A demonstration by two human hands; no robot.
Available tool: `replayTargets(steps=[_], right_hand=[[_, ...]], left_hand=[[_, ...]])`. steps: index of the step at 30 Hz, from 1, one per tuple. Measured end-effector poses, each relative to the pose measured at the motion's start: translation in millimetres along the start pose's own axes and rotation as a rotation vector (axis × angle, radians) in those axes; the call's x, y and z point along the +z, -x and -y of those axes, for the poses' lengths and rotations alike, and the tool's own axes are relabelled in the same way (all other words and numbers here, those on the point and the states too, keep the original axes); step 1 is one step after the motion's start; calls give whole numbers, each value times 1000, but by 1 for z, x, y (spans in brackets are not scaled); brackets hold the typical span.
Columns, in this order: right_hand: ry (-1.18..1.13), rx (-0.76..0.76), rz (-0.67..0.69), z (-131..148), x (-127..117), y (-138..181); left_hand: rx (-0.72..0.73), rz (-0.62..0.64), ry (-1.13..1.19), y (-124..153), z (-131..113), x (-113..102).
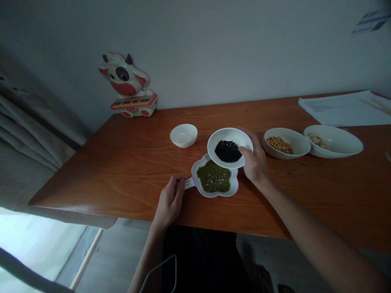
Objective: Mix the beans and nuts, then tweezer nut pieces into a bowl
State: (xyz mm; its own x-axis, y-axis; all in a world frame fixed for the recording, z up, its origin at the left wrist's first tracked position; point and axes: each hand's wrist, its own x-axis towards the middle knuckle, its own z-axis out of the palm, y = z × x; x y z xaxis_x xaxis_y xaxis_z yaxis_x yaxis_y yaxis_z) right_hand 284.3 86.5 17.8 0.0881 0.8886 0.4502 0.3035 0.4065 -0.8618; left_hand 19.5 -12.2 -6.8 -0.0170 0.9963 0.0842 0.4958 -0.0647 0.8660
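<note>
My left hand point(170, 200) is closed on the short handle of a white flower-shaped dish point(234, 184) full of green beans point(213, 176), which rests near the table's front edge. My right hand point(255, 160) grips the rim of a white bowl point(227, 135) holding black beans point(227, 151). That bowl is lifted and tilted over the far right part of the flower dish. None of the black beans are seen falling.
The wooden table point(122, 171) also carries a small white bowl with nothing in it point(183, 134), a bowl of yellow soybeans point(286, 143), a larger bowl with pale pieces point(333, 141), papers point(348, 108) at the back right, and a cow toy keyboard point(131, 87) by the wall. Curtain at left.
</note>
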Motion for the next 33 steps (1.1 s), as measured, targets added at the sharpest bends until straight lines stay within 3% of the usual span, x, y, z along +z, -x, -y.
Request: replayTargets(steps=[33], right_hand=[[221,-363,92,-2,3,10]], left_hand=[[2,4,-36,0,-3,0]])
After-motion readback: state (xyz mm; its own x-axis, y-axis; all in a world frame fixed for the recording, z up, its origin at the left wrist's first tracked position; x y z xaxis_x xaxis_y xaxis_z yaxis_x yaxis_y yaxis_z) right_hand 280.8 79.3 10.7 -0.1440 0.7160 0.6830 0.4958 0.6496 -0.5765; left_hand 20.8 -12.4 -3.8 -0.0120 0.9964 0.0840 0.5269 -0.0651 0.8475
